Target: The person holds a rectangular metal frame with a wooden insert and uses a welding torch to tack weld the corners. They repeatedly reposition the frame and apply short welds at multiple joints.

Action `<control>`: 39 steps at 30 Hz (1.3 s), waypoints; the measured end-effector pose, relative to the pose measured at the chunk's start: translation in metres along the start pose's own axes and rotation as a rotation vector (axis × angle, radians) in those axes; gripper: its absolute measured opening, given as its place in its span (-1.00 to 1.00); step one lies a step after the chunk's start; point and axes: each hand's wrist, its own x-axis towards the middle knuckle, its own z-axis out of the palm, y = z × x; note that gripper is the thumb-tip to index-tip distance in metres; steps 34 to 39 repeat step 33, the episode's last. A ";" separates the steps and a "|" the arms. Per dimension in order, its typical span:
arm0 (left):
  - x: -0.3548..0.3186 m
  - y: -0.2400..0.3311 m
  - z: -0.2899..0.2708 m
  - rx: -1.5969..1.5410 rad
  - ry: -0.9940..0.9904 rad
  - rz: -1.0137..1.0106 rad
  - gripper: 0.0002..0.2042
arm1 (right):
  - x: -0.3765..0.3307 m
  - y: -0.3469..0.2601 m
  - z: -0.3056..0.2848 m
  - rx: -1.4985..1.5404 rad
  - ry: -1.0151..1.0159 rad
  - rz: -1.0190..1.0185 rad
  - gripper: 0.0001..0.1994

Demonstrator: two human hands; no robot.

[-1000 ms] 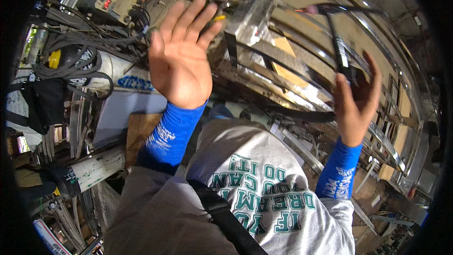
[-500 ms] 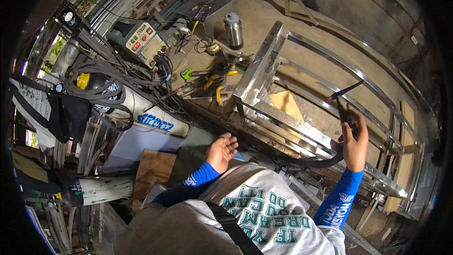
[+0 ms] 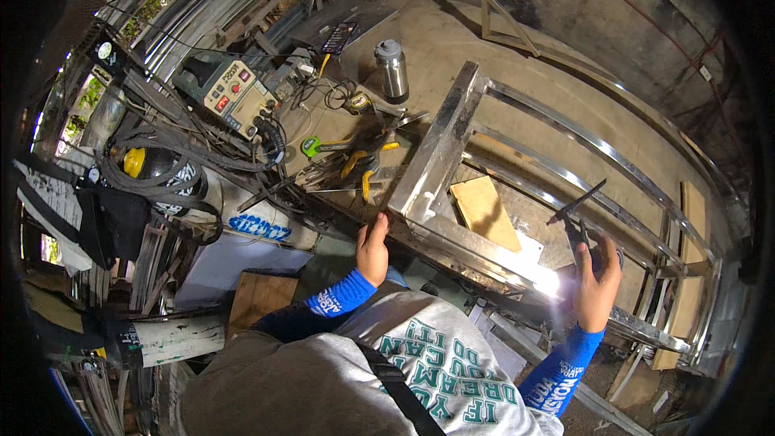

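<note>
Tongs (image 3: 578, 222) are being gripped by the right hand (image 3: 598, 284) over the steel frame (image 3: 452, 125), while the left hand (image 3: 373, 248), lowered since, is being pressed open against the frame's near corner.

The person wears a loose heather-grey cotton shirt (image 3: 339, 379) printed with large green block lettering across the chest. A black webbing strap (image 3: 395, 387) runs diagonally over the shirt. Both forearms are covered by tight bright-blue arm sleeves (image 3: 339, 300) bearing white printed markings near the wrist, the other sleeve (image 3: 557, 371) matching it. The left hand (image 3: 373, 249) and right hand (image 3: 597, 278) are bare, without gloves.
</note>
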 end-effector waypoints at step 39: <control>0.403 0.044 -0.052 0.613 -1.663 -0.083 -0.41 | 0.096 -0.035 0.190 -0.040 0.079 0.320 -0.56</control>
